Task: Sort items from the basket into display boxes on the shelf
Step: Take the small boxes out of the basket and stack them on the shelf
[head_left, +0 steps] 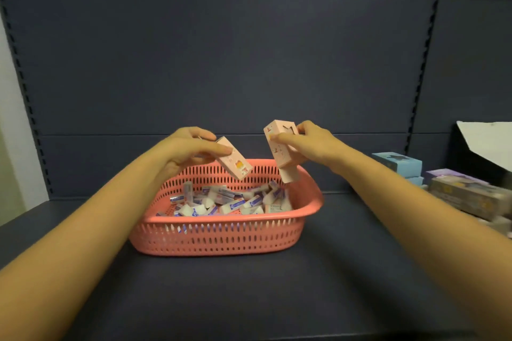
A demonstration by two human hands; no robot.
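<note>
A salmon-pink slotted basket (221, 238) sits on the dark shelf and holds several small white erasers with blue print (235, 201). My left hand (191, 148) grips a pink carton (235, 159) tilted down to the right, above the basket's back. My right hand (310, 141) holds a second pink carton (281, 156) with a star-shaped cut-out, nearly upright over the basket's back right corner. Both cartons hang in the air, a little apart from each other.
At the right of the shelf (249, 293) stand a light blue box (399, 165) with a star cut-out, a purple box (454, 176), a long pale box (471, 196) and a white card flap (487, 141). The dark back panel (221, 63) rises behind the basket.
</note>
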